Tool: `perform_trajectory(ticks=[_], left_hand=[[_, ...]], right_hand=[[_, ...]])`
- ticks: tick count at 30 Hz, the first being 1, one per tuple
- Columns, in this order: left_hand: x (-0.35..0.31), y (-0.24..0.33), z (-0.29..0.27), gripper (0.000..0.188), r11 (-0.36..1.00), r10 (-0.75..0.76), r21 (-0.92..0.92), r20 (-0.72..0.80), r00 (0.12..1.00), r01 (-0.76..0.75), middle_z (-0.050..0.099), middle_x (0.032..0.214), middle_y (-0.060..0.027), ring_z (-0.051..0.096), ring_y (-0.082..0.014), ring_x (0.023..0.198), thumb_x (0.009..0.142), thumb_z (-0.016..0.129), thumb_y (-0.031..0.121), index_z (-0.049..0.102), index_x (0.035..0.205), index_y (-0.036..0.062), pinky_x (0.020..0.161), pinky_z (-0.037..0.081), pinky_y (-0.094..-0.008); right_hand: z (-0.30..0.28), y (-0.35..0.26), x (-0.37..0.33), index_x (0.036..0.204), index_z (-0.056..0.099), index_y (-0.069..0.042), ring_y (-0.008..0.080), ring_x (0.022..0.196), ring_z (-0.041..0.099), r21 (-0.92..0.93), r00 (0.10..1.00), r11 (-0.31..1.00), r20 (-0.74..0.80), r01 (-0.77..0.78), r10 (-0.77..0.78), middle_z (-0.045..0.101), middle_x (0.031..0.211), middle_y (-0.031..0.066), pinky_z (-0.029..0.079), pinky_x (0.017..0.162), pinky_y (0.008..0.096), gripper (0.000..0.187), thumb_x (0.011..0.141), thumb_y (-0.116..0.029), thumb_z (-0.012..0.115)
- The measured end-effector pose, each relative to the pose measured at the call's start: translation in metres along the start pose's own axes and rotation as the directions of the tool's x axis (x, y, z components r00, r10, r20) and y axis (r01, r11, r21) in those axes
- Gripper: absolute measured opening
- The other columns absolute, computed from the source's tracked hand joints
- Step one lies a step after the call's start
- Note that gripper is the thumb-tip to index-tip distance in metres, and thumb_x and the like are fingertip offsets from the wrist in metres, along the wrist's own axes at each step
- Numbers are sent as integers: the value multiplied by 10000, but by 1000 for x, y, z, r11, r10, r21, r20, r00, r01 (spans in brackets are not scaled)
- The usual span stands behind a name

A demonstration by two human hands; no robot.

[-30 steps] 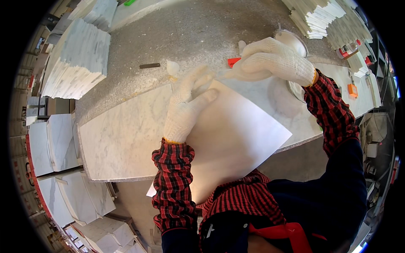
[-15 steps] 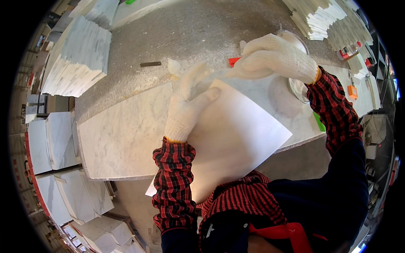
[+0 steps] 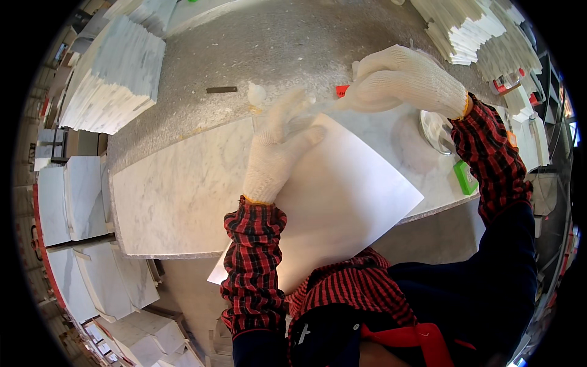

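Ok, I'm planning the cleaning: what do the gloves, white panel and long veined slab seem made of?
Gloves: matt knit, probably cotton, from visible stitches. White panel: glossy, perhaps ceramic or stone, given its bright sheen. Veined slab: smooth, probably marble, given its grey veining.

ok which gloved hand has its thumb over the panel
The left hand, at the white panel, near its top corner; the right hand is farther right, past its edge.

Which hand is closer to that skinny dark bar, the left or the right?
The left. The left hand is just right of the dark bar and nearer the body; the right hand is much farther off to its right.
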State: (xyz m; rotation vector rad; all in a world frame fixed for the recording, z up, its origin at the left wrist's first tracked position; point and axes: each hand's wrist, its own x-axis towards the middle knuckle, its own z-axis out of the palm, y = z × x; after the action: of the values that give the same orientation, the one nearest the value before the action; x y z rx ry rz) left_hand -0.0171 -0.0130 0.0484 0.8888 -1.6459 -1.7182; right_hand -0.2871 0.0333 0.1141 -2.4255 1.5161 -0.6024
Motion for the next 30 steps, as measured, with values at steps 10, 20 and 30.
perform_trajectory(ticks=[10, 20, 30], left_hand=[[4, -9, -4, 711, 999, 46, 9, 21, 999, -46, 579, 1433, -123, 590, -201, 1257, 886, 739, -9, 426, 1523, 33, 1010, 515, -325], [7, -15, -7, 725, 995, 99, 6, 14, 995, -99, 606, 1381, -164, 629, -223, 1190, 848, 793, 60, 461, 1492, 32, 982, 525, -352], [2, -6, -6, 750, 999, 41, 11, 12, 999, -41, 575, 1439, -163, 583, -213, 1268, 861, 804, 98, 449, 1521, 59, 1076, 456, -358]], right_hand=[[-3, 9, 15, 964, 694, -26, 230, 793, 626, 53, 972, 971, 27, 234, -235, 672, 884, 78, 504, 747, 310, 138, 905, -146, 657], [-13, 2, 22, 988, 687, -9, 226, 807, 641, -86, 952, 953, 130, 290, -277, 688, 922, 82, 513, 743, 302, 147, 893, -121, 677], [-5, 10, 27, 890, 691, -81, 218, 759, 637, -267, 895, 855, 85, 444, -439, 631, 839, 39, 526, 668, 312, 141, 765, -111, 747]])
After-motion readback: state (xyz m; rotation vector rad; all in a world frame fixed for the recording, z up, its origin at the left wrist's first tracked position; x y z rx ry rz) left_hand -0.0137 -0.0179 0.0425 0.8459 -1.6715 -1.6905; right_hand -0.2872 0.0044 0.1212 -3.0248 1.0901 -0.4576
